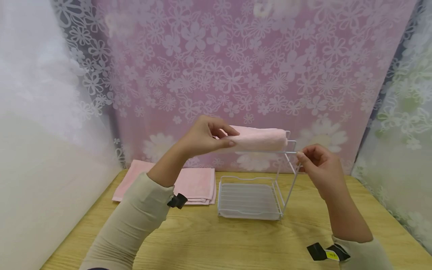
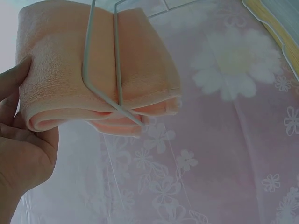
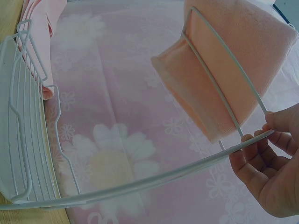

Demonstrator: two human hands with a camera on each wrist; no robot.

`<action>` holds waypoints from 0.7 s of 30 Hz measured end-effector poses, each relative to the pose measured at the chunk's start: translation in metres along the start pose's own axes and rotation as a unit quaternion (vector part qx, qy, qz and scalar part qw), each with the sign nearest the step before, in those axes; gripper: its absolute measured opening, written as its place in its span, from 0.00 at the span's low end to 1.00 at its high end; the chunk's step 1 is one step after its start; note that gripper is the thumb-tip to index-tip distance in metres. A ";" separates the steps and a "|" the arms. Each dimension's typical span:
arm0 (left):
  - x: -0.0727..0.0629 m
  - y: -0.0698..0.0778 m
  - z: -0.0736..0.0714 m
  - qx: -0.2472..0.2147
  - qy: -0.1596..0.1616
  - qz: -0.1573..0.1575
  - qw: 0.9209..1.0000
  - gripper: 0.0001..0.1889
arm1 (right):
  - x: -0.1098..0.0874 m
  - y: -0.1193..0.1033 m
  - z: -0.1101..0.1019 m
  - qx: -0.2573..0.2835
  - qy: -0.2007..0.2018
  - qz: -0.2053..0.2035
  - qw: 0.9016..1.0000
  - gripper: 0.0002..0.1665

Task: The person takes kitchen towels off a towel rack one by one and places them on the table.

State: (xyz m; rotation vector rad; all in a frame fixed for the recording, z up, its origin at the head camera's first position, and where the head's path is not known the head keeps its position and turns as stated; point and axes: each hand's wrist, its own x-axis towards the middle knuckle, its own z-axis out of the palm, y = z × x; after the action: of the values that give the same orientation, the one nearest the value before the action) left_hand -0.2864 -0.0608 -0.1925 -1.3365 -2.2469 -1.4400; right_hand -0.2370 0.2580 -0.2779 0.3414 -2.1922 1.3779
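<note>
A folded pink towel (image 1: pixel 260 138) lies over the top bars of a white wire rack (image 1: pixel 291 189). At the towel's left end, my left hand (image 1: pixel 205 137) pinches it between thumb and fingers. In the left wrist view the towel (image 2: pixel 60 60) shows its folded layers, with two rack bars (image 2: pixel 118 60) running across it. My right hand (image 1: pixel 322 170) grips the rack's upper front corner. From the right wrist, thumb and fingertips (image 3: pixel 275 122) are around the frame where the bars meet, and the towel (image 3: pixel 252 51) hangs past the bars.
At the rack's base is a wire basket with a pale tray (image 1: pixel 249 202). More pink folded towels (image 1: pixel 197 183) lie on the wooden table (image 1: pixel 189 240) to the left. A flowered pink curtain (image 1: pixel 219 75) hangs behind, and pale walls (image 1: pixel 50 123) stand at the sides.
</note>
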 end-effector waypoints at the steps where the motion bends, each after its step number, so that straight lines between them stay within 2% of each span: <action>1: -0.001 -0.001 -0.001 -0.003 0.000 0.000 1.000 0.09 | 0.000 0.000 0.000 -0.002 0.001 0.000 1.000 0.16; 6: -0.005 -0.003 -0.004 -0.007 -0.006 0.004 1.000 0.10 | -0.001 0.000 0.000 -0.009 0.003 -0.004 1.000 0.16; 13: -0.013 -0.005 -0.009 0.001 -0.019 -0.010 1.000 0.14 | -0.001 0.000 0.001 -0.009 0.002 -0.006 1.000 0.16; 21: -0.023 -0.009 -0.016 -0.012 -0.036 -0.002 0.999 0.13 | -0.002 -0.002 0.001 -0.008 0.001 -0.005 1.000 0.16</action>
State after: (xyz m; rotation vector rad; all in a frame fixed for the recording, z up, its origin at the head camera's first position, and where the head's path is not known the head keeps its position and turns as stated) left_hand -0.2846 -0.0886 -0.2029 -1.4125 -2.2855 -1.4470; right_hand -0.2351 0.2563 -0.2777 0.3455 -2.1964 1.3536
